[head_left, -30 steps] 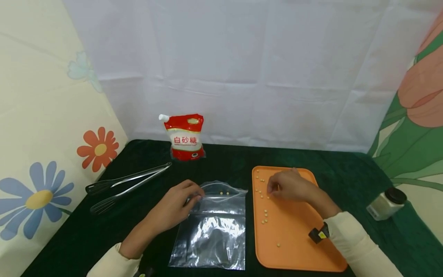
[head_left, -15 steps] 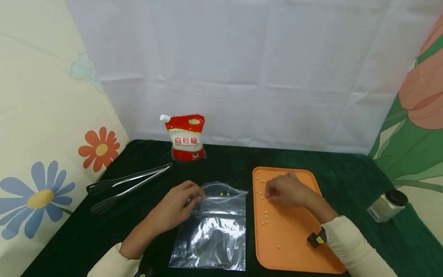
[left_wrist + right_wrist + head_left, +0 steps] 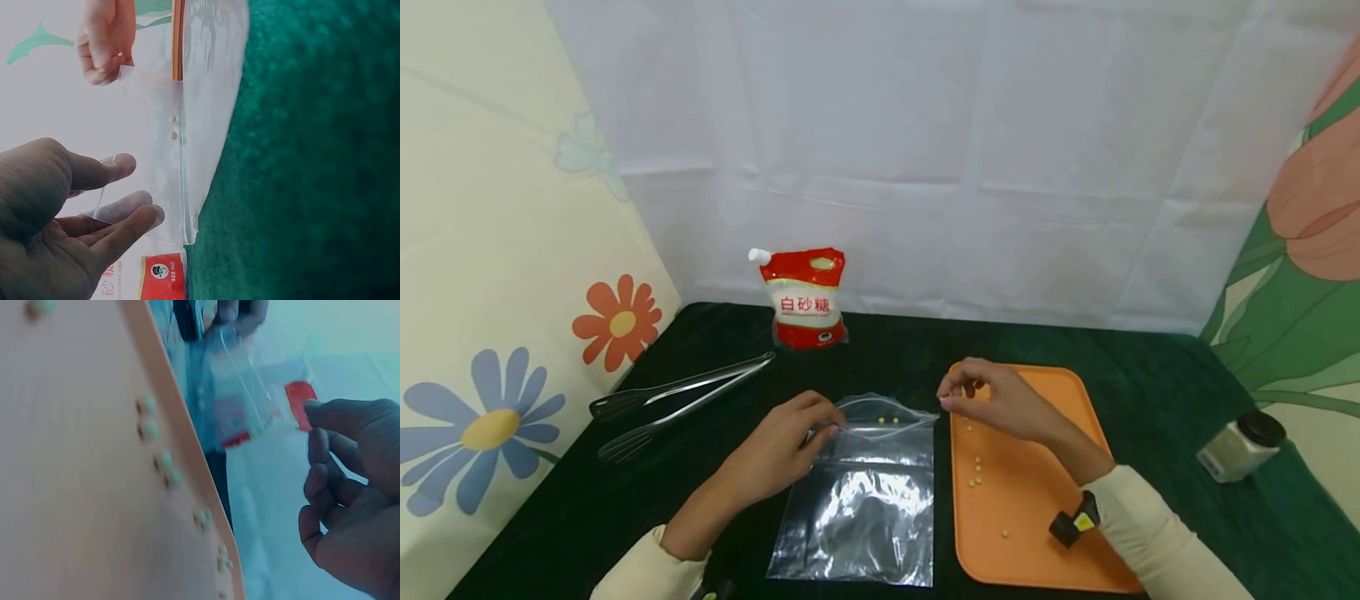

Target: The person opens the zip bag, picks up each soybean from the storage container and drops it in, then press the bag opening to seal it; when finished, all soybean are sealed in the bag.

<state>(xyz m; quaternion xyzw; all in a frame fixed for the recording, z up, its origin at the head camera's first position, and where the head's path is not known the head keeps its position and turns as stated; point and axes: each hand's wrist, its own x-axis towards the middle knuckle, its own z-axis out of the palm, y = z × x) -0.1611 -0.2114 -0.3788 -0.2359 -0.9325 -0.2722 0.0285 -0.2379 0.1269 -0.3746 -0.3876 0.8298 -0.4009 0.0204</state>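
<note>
The left hand point(image 3: 786, 442) gripped the bag point(image 3: 850, 533) at the left end of its mouth, thumb and fingers either side of the film. The right hand point(image 3: 996, 402) hung above the far left corner of the tray point(image 3: 992, 567), near the bag's right corner; contact with the film could not be told. Its thumb and forefinger pinched what looked like a bean point(image 3: 120, 55), though too small to confirm.

Risks, as judged. A tiny round bean between bare fingertips could squirt out if squeezed off-centre, or drop in the gap between tray and bag if let go early. The thin film could fold shut if the left grip slackened, since the right end of the mouth appeared unsupported. Two beans point(image 3: 887, 420) point(image 3: 173, 135) sat at the mouth, not deep in the bag; a tug or tilt toward the far side could roll them out. A knuckle catching the lip would be the likely cause.

Appearance. Bag: clear, lying nearly flat on the dark green surface point(image 3: 895, 342) left of the tray, mouth to the far side, cross strips below it, wrinkled nearer half under strong glare. Beans: pale yellow, round, smooth-looking; the remaining beans point(image 3: 978, 468) lay scattered mostly along the tray's left edge, one nearer and apart.
</note>
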